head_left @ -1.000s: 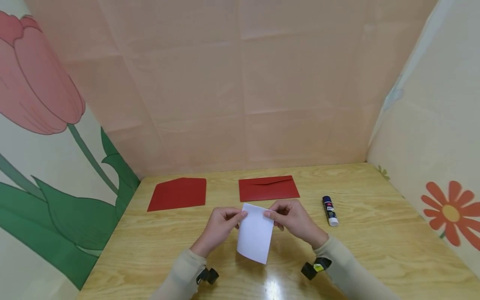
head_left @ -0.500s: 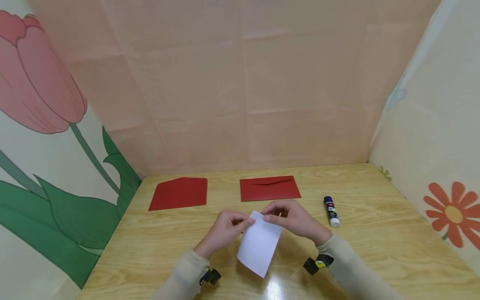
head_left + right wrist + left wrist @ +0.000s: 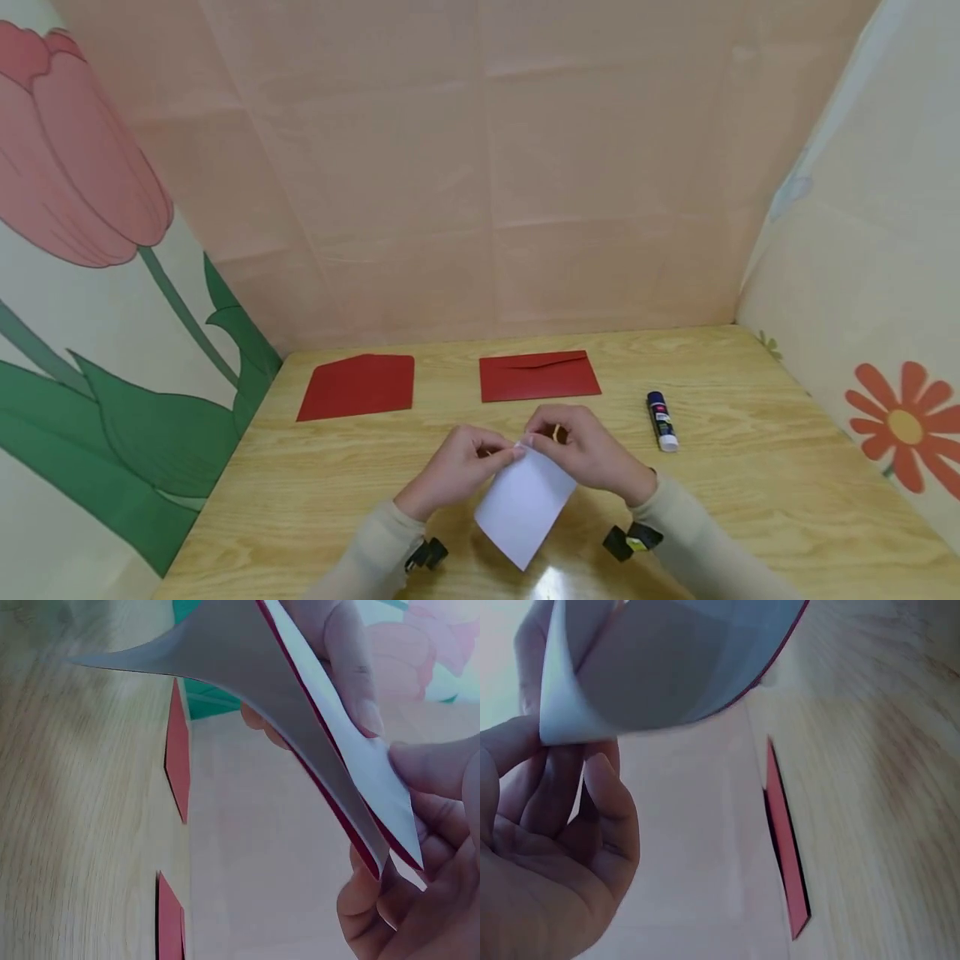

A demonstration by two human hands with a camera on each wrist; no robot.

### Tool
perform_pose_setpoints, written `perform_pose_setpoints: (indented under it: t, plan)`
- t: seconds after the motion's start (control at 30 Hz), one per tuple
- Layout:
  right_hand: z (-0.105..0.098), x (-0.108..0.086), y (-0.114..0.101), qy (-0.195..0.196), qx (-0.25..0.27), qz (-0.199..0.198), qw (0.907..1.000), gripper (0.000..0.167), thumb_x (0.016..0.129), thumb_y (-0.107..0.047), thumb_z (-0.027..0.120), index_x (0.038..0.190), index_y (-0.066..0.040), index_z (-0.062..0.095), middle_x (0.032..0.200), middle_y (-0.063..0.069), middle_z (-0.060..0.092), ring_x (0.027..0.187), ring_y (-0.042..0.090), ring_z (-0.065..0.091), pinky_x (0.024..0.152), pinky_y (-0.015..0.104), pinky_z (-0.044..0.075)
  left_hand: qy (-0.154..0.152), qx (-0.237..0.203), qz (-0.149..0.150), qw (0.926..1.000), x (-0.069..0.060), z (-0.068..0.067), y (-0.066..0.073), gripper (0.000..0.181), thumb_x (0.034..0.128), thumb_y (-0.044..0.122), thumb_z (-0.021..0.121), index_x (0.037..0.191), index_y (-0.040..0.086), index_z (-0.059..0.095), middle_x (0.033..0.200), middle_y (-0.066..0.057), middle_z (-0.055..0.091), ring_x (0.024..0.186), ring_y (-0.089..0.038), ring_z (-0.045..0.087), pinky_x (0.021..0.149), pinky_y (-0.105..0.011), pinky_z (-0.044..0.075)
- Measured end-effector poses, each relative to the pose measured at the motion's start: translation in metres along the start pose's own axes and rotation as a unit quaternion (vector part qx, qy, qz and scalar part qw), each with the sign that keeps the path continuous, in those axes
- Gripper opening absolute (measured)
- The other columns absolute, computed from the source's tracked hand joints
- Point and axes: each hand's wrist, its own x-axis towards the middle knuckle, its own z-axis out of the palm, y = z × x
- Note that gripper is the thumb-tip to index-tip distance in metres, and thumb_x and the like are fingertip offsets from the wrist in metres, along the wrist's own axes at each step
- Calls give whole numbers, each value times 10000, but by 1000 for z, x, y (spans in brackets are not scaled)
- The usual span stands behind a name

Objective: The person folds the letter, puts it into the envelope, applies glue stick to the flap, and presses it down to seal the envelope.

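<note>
Both hands hold a white sheet of paper [image 3: 525,508] above the table, its lower part hanging toward the person. My left hand [image 3: 461,467] pinches the top edge between thumb and fingers. Close beside it, my right hand [image 3: 588,450] pinches the same edge. In the right wrist view the paper [image 3: 225,645] shows thin red edges, and a white strip along one side is bent over. Seen from the left wrist, the paper [image 3: 682,667] curves broadly above the left hand [image 3: 547,877]. Some fingertips behind the sheet are hidden.
On the wooden table [image 3: 300,500], a red envelope [image 3: 540,379] lies behind the hands. Another red envelope [image 3: 360,387] with its flap opened out lies to the left. A dark blue glue stick [image 3: 662,421] with a white end lies at the right.
The hands have drawn closer together along the paper's top edge and moved slightly toward the person. The sheet has turned, its lower corner now pointing nearer the person. Envelopes and glue stick stay put.
</note>
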Motion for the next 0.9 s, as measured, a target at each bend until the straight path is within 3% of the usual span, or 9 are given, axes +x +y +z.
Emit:
perform_pose_setpoints:
  t: [0.2,0.5,0.8,0.9]
  plan:
    - [1,0,2,222,214,118,9995,117,982,-181,653,880,-206,704,810,-31,660,706,141,588,544,274,503,191,-181,-163,9995,2,0,3,230,952,327,695,964,128,810,824,17,732,667,-106,652,573,-298,566]
    - [1,-1,11,607,351,586,9958,117,983,-177,652,879,-175,706,852,7,680,679,172,598,546,311,531,458,-260,-224,9984,1,-3,-7,183,945,287,709,952,135,812,850,11,744,648,-130,661,559,-311,573]
    - [4,1,14,255,310,686,9968,107,964,-190,678,864,-180,718,804,-22,671,683,147,576,580,266,487,374,316,407,9980,0,-1,-7,181,954,277,698,918,137,808,810,32,741,608,-83,644,529,-281,552]
    - [3,0,14,198,224,613,9977,134,976,-193,664,854,-184,720,792,-30,673,681,140,582,570,267,496,298,247,387,9985,1,1,-9,186,956,284,696,928,138,807,828,28,742,609,-78,641,533,-275,552]
